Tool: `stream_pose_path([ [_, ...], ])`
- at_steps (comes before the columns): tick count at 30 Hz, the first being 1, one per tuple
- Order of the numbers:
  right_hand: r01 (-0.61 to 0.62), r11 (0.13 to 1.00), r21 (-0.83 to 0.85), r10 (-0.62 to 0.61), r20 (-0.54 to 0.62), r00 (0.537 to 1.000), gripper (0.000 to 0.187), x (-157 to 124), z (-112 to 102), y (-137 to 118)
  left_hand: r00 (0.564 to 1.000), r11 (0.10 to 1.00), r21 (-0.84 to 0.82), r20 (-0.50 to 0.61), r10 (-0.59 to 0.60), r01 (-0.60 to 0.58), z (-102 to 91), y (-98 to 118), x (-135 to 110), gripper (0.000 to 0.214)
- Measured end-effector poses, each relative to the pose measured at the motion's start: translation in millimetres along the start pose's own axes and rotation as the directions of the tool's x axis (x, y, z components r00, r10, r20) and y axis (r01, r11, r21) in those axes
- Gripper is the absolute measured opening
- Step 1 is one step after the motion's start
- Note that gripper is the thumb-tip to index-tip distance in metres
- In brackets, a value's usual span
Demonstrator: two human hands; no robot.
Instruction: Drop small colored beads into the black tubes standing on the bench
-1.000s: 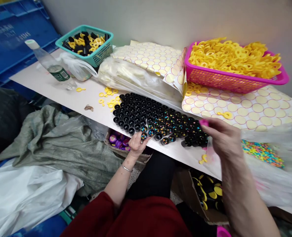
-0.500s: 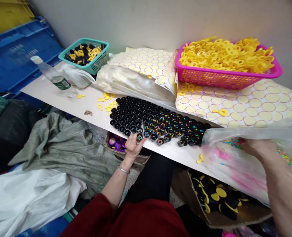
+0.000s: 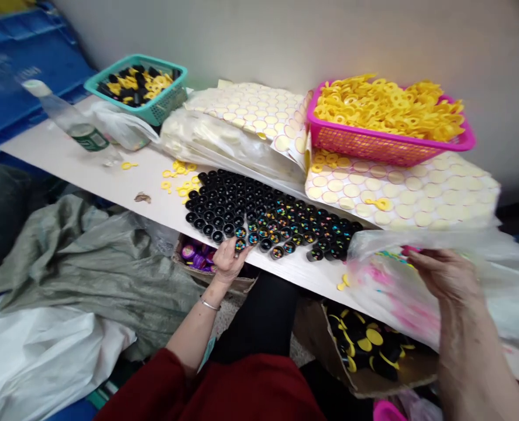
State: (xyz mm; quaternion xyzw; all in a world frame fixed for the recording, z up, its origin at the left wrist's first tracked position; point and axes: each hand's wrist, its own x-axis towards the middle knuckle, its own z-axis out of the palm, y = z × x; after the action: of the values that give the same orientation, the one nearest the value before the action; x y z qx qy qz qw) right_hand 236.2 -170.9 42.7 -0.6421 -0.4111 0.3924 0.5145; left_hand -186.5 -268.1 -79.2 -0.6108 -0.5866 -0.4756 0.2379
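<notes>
Right hand has shifted towards the black cups on the worktop, pinching a small pink piece over the clear bag; left hand half-curled at the front cups, can't tell if gripping. Cups look light, stiff, tippy, so grab their sides

I find cups black, beads multicoloured, my gripped piece pink, the larger basket magenta, sheets white with pale-yellow circles.

Grey wall behind pale table; speckled floor.
</notes>
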Motion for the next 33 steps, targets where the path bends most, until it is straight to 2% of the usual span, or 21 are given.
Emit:
stream_pose_path([
  [2, -0.096, 0.994, 0.054, 0.094, 0.033, 0.995, 0.035, -12, 2, -16, 1.0, 1.0, 0.004, 0.0, -0.002, 0.002, 1.4, -2, -2, 0.047],
  [5, -0.11, 0.987, 0.12, 0.094, 0.128, 0.987, 0.033, -34, 26, -47, 0.999, 0.999, -0.003, 0.019, -0.032, 0.032, 4.1, -5, -6, 0.047],
  [8, -0.082, 0.991, 0.107, 0.047, 0.299, 0.953, 0.03, -49, 70, -69, 0.996, 0.997, 0.001, 0.052, -0.076, 0.076, 4.0, -2, -9, 0.044],
  [10, -0.036, 0.998, 0.053, 0.013, 0.391, 0.92, 0.029, -52, 107, -72, 0.993, 0.995, 0.007, 0.055, -0.1, 0.1, 4.0, 0, -10, 0.043],
  [14, 0.159, 0.982, -0.105, -0.081, 0.527, 0.846, 0.023, -43, 184, -54, 0.995, 0.994, -0.047, 0.01, -0.097, 0.097, 5.0, 1, -10, 0.04],
  [16, 0.308, 0.925, -0.221, -0.127, 0.584, 0.802, 0.016, -36, 214, -44, 0.995, 0.991, -0.087, 0.003, -0.102, 0.102, 5.0, 1, -10, 0.039],
  [18, 0.504, 0.783, -0.366, -0.183, 0.638, 0.748, 0.011, -32, 234, -38, 0.993, 0.989, -0.097, 0.013, -0.114, 0.114, 4.7, 2, -10, 0.039],
  [19, 0.6, 0.67, -0.437, -0.205, 0.668, 0.715, 0.012, -31, 240, -39, 0.993, 0.989, -0.089, 0.017, -0.116, 0.117, 4.7, 2, -11, 0.039],
  [22, 0.776, 0.291, -0.56, -0.175, 0.766, 0.619, 0.022, -36, 252, -46, 0.994, 0.993, -0.036, 0.024, -0.111, 0.112, 4.7, 3, -11, 0.04],
  [23, 0.798, 0.195, -0.57, -0.144, 0.788, 0.598, 0.025, -39, 254, -50, 0.994, 0.994, -0.021, 0.026, -0.108, 0.109, 4.8, 3, -12, 0.04],
  [25, 0.822, 0.071, -0.565, -0.099, 0.816, 0.569, 0.028, -43, 259, -56, 0.994, 0.994, -0.014, 0.021, -0.108, 0.109, 5.1, 3, -12, 0.04],
  [27, 0.823, 0.015, -0.568, -0.103, 0.818, 0.566, 0.03, -46, 260, -62, 0.992, 0.992, -0.029, 0.025, -0.121, 0.122, 5.4, 3, -13, 0.04],
  [29, 0.809, 0.01, -0.587, -0.162, 0.798, 0.581, 0.029, -49, 253, -68, 0.989, 0.989, -0.048, 0.042, -0.138, 0.14, 5.6, 3, -14, 0.041],
  [31, 0.797, 0.067, -0.6, -0.284, 0.755, 0.591, 0.026, -55, 234, -73, 0.987, 0.988, -0.045, 0.059, -0.146, 0.149, 5.6, 3, -14, 0.041],
  [33, 0.794, 0.174, -0.583, -0.468, 0.66, 0.587, 0.022, -63, 198, -75, 0.988, 0.989, -0.015, 0.049, -0.143, 0.144, 5.2, 3, -13, 0.04],
])
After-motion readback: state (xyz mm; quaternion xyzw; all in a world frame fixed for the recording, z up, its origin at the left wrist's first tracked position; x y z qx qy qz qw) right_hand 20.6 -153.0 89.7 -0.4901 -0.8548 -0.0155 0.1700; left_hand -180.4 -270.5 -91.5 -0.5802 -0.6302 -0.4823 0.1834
